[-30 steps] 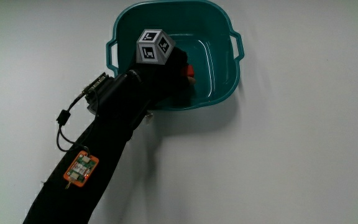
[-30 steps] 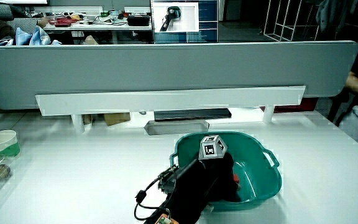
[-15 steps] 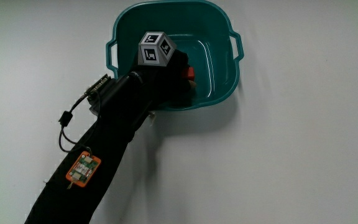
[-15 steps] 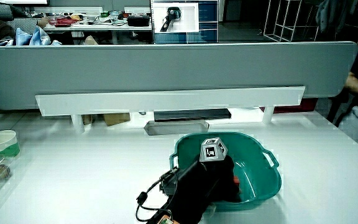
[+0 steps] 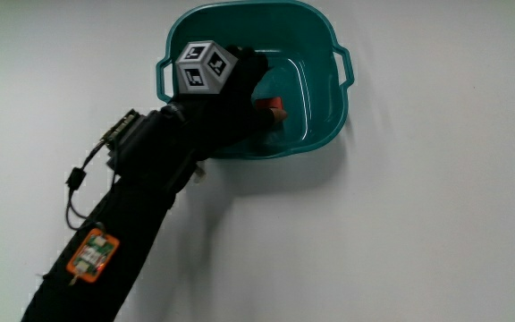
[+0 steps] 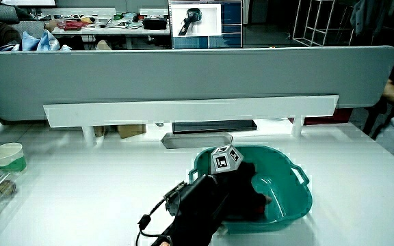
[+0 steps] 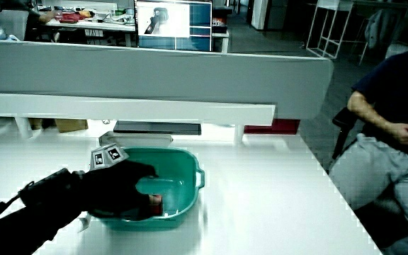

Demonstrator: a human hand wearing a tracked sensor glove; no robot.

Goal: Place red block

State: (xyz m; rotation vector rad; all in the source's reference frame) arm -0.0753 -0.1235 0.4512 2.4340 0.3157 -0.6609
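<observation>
Your hand is reaching down into the teal basin, its forearm crossing the basin's rim on the side nearest you; the reach appears chosen so that the red block can be set on the basin floor rather than dropped from above; the block shows at your fingertips, low inside the basin and close to the wall nearest you, and in a side view the red block sits just under the curled glove; your fingers look closed around it or at least touching it, so I judge the block held in a narrow grip, though the contact is partly hidden by the glove; whether the block already rests on the floor of the basin cannot be told. The basin stands on the white table, well in from its edges, with a handle on each of two facing sides, which keeps it steady under a one-handed placement. As to markings: the patterned cube on the back of your hand carries black-and-white square marker patterns, not lettering; a small orange tag on the forearm bears print too small to read; no brand or legible writing appears on basin or block. A paper cup stands near the table's edge, well apart from the basin, and plays no part.
</observation>
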